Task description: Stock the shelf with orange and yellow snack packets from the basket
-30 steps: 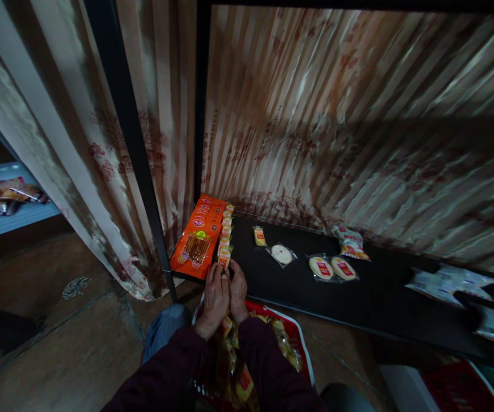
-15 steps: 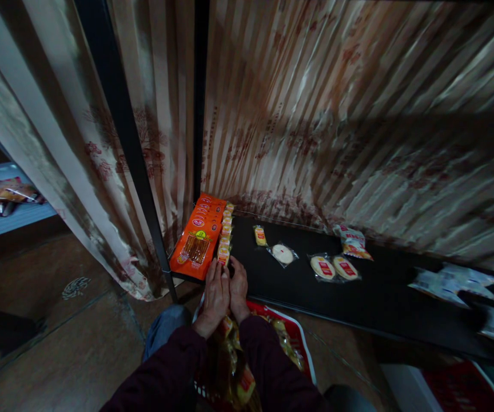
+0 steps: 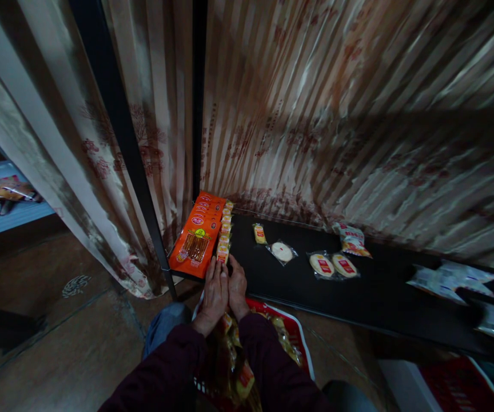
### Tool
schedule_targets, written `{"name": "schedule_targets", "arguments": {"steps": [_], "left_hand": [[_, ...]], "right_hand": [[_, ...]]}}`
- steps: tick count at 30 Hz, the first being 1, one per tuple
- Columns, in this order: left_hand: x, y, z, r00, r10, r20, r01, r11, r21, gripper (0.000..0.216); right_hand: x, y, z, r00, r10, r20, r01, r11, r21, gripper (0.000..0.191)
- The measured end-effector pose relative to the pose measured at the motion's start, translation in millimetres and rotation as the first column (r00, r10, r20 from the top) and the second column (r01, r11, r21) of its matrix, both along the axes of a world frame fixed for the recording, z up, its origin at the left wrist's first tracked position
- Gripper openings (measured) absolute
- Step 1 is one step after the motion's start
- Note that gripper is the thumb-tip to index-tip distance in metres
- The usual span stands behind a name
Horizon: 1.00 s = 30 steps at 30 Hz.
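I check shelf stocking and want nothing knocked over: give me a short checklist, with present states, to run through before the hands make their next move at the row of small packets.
1. Both hands at the near end of the row of small yellow packets: ok; left hand and right hand are side by side there.
2. Packet held firmly: cannot tell, fingers hide it.
3. Row straight beside the flat orange snack pack: ok.
4. Bare space on the black shelf right of the row: ok.
5. Supply in the red basket below the arms: ok, packets visible.
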<state>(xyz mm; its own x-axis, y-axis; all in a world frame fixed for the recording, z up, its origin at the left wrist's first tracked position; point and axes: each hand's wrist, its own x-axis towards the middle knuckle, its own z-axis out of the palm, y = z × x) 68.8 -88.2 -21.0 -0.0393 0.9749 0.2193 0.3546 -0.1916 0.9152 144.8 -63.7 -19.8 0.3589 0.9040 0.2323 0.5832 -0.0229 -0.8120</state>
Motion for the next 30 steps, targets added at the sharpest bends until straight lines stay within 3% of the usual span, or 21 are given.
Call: {"name": "schedule_targets", "arguments": {"steps": [16, 22, 30], "left_hand": [[-2.2, -2.4, -4.3, 1.0, -0.027, -0.015, 0.028, 0.999, 0.023, 0.048], [-2.8, -12.4, -2.0, 0.999, -0.037, 0.032, 0.037, 0.999, 0.01, 0.05], [-2.7, -26.7, -3.0, 0.999, -0.008, 0.04, 0.008, 1.0, -0.013, 0.044]], "right_hand": [[2.1, -0.5, -1.4, 1.0, 0.017, 0.0, -0.017, 1.0, 0.023, 0.043], [2.1, -8.3, -2.7, 0.999, -0.033, -0.034, 0.035, 0.997, 0.072, 0.044], [3.3, -18.3, -5.1, 1.0, -0.002, -0.022, 0.004, 0.998, 0.056, 0.045]]}}
